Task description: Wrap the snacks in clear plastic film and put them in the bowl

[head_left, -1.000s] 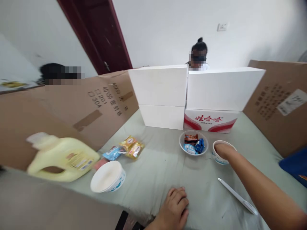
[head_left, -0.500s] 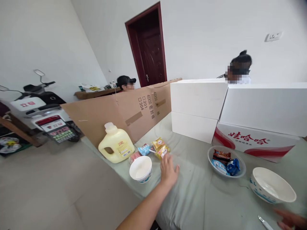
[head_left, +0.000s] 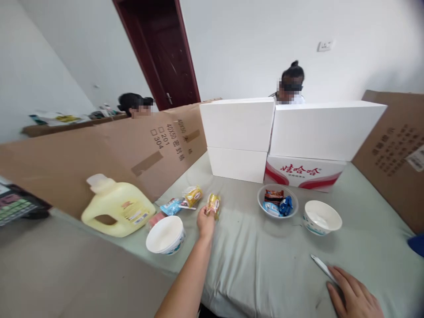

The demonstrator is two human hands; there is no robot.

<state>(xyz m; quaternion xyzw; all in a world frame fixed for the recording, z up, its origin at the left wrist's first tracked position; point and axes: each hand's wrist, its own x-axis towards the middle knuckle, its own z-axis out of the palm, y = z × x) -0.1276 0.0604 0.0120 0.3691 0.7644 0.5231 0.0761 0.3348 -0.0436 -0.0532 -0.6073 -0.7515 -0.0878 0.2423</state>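
My left hand (head_left: pixel 205 221) pinches a yellow snack packet (head_left: pixel 213 204) and holds it just above the grey-green table cloth (head_left: pixel 251 260). Left of it lie another yellow packet (head_left: pixel 193 195), a blue packet (head_left: pixel 171 206) and a pink one (head_left: pixel 155 218). A white bowl (head_left: pixel 165 235) stands close to my left wrist. My right hand (head_left: pixel 354 298) lies flat on the cloth at the near right, fingers spread, beside a white pen-like stick (head_left: pixel 323 268). A glass bowl (head_left: pixel 277 202) holds several wrapped snacks, and an empty white bowl (head_left: pixel 322 217) stands to its right.
A yellow detergent jug (head_left: pixel 117 211) stands at the table's left end. Cardboard sheets (head_left: pixel 132 150) wall in the left and right sides, and stacked white boxes (head_left: pixel 291 132) close the back. Two other people sit behind these walls.
My left hand has closed on a yellow packet and lifted it away from the pile. My right hand left the white bowl and now rests on the cloth near the stick.
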